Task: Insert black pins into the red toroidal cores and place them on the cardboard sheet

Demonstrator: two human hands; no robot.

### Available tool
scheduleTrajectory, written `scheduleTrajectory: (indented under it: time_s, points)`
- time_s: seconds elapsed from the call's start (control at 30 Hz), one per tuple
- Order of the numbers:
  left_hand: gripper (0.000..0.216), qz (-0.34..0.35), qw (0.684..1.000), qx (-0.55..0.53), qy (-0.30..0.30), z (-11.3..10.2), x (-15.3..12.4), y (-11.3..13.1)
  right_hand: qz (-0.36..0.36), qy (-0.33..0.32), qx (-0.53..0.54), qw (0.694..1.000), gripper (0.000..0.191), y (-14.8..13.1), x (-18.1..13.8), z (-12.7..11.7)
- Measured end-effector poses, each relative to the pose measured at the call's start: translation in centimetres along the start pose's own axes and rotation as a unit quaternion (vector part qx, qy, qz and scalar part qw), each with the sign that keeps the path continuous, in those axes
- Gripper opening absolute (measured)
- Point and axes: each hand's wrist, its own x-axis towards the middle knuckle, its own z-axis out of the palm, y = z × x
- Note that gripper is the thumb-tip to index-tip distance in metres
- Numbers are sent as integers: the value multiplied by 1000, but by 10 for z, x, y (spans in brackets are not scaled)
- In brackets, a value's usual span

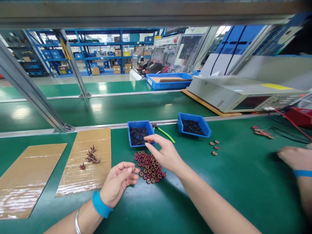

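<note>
My left hand (pixel 122 177) pinches a small wound ring coil (pixel 133 169) between thumb and fingers, with a short dark piece standing up from it. Just right of it lies a pile of red and copper ring coils (pixel 149 167) on the green bench. Above that pile reaches my right hand (pixel 164 151), thumb and forefinger brought close together at the near right edge of a blue bin (pixel 139 146). Short black pieces (pixel 138 135) fill the bin. Whatever sits between those fingertips is too small to make out.
Cardboard sheets (pixel 84 182) lie left, one bearing several coils with black pieces (pixel 91 157). Green-handled pliers (pixel 166 135) and a second blue bin (pixel 206 130) stand behind. Loose rings (pixel 214 153) lie right, near another person's hand (pixel 294 157). A grey instrument (pixel 234 94) sits at the back.
</note>
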Motion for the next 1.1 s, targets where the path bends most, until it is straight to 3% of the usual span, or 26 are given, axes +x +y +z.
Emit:
scheduleTrajectory:
  time_s: [0.07, 0.23, 0.37, 0.5, 0.7, 0.8, 0.87, 0.93, 0.97, 1.1]
  points:
    - [37, -4, 1000, -17, 16, -1, 2, 1, 6, -100, -173, 980, 29, 2, 28, 4]
    - [38, -8, 997, -52, 53, -3, 6, 4, 31, -229, -264, 936, 25, -1, 74, 31]
    - [35, -6, 996, -63, 60, -6, 8, 6, 28, -257, -268, 928, 23, 3, 79, 42]
    - [30, -13, 995, -71, 63, -7, 10, 7, 22, -234, -256, 938, 25, 9, 78, 42]
    - [25, 0, 997, -67, 48, -8, 10, 6, 36, -149, -159, 975, 13, 9, 78, 37]
    - [25, 1, 997, -66, 41, -9, 9, 5, 66, -132, -60, 987, 19, -3, 59, 26]
    - [26, -3, 997, -70, 37, -9, 9, 5, 81, -146, 47, 985, 35, -12, 36, 19]
    - [26, -11, 997, -69, 35, -10, 10, 5, 112, -149, 248, 950, 45, -17, 8, 14]
    - [26, -14, 997, -66, 33, -10, 10, 5, 127, -147, 287, 938, 43, -18, -5, 14]
    - [29, -16, 998, -51, 25, -10, 11, 5, 151, -135, 248, 947, 34, -13, -35, 17]
